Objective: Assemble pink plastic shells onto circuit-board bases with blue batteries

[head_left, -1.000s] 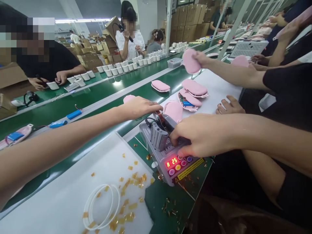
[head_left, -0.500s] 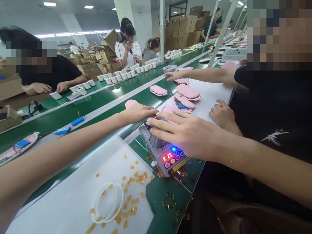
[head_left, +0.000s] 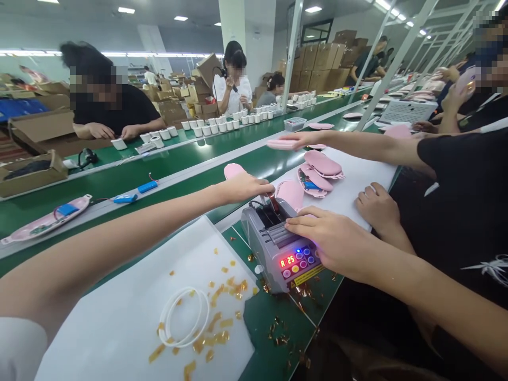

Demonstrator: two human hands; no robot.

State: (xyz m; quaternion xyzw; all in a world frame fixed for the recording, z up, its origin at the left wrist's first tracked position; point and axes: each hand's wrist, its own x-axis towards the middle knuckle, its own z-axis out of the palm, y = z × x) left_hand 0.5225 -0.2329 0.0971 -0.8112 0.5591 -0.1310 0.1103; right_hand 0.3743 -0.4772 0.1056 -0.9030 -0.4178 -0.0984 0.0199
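A grey tape dispenser point(head_left: 273, 248) with a lit red display stands on the green bench. My left hand point(head_left: 248, 186) reaches over its back, fingers closed at the brown tape roll point(head_left: 273, 202). Beyond that hand a pink shell point(head_left: 233, 170) shows in part; whether the hand touches it is unclear. My right hand point(head_left: 333, 233) is at the dispenser's front right, fingers stretched over its top edge, with nothing visible in them. Its thumb is partly hidden. Just behind the dispenser lie another pink shell point(head_left: 289, 194) and an open one with a blue battery point(head_left: 313, 182).
A white sheet point(head_left: 119, 317) with tape pieces and a white cord coil point(head_left: 162, 323) lies at the front left. A neighbour's hand point(head_left: 304, 138) holds a pink shell; the other hand point(head_left: 379, 206) rests nearby. Blue batteries point(head_left: 147, 187) lie at left.
The view has swung left. My right hand has drawn back from above the dispenser to its front edge, uncovering the roll. The neighbour's outstretched hand has picked up a pink shell.
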